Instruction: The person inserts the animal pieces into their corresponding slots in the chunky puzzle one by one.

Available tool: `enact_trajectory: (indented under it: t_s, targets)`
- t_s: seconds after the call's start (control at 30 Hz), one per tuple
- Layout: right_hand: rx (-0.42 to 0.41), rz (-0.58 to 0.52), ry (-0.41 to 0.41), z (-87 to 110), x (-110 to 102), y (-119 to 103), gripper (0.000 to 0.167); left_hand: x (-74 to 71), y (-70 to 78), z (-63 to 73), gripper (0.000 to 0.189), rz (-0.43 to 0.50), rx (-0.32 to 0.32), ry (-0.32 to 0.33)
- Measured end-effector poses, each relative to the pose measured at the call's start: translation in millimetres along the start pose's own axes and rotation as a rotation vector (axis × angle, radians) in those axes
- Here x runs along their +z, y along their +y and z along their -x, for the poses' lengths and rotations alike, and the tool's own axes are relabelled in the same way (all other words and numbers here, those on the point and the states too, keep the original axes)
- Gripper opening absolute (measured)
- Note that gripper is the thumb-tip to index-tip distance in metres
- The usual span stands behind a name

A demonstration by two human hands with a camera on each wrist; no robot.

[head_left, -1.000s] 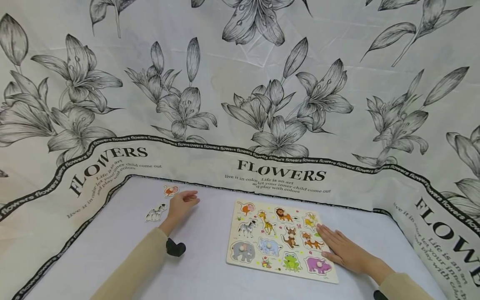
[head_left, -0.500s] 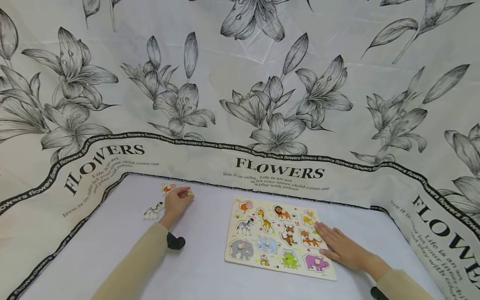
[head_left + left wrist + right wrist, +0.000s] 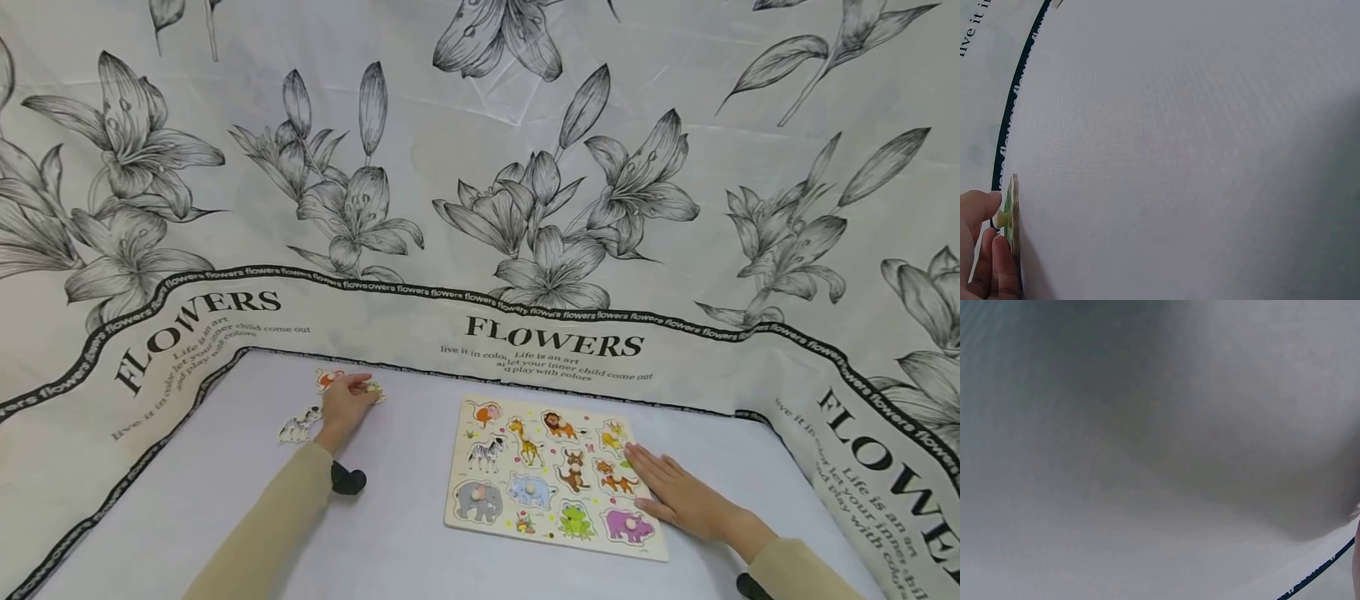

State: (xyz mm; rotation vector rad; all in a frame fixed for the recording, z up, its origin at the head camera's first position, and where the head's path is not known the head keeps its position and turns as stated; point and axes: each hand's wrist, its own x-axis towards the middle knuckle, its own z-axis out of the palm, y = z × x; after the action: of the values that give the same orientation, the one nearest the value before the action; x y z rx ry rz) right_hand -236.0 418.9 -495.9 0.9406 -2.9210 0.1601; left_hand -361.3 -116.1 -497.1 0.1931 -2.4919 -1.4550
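Note:
My left hand (image 3: pixel 347 409) is at the far left of the table. Its thumb and fingers pinch the pale knob (image 3: pixel 1000 219) of a small green puzzle piece (image 3: pixel 1015 215), which the left wrist view shows edge-on. In the head view that piece peeks out past the fingertips, its picture mostly hidden. A monkey piece (image 3: pixel 325 379), partly covered by the hand, and a zebra piece (image 3: pixel 300 426) lie close by. My right hand (image 3: pixel 686 496) rests with straight fingers along the right edge of the wooden animal puzzle board (image 3: pixel 551 543), fingertips overlapping it.
Knobs stand up from the grey elephant (image 3: pixel 478 502), the blue rhino (image 3: pixel 531 490) and the purple hippo (image 3: pixel 628 526) on the board. White cloth (image 3: pixel 390 525) covers the table. Behind it rises a flower-printed curtain (image 3: pixel 420 200) with a black border.
My left hand has closed on the green piece, which came into view beyond its fingertips, and has drawn slightly toward the monkey piece. The right hand stays at the board's edge.

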Motion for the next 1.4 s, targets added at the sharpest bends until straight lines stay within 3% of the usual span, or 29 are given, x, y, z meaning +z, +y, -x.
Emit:
enact_trajectory:
  t_s: [0.4, 0.67, 1.4]
  targets:
    - [0.013, -0.026, -0.011, -0.5, -4.4, -4.7, 0.067, 1.1, -5.0, -2.7, 0.033, -0.080, 0.043, -0.006]
    - [0.045, -0.056, -0.034, 0.2, -2.2, -4.4, 0.068, 0.9, -7.8, -6.2, 0.031, -0.074, 0.010, -0.016]
    - [0.046, -0.060, -0.034, -0.7, -5.4, -7.4, 0.067, 1.2, -10.7, -8.1, 0.025, -0.081, 0.037, 0.031]
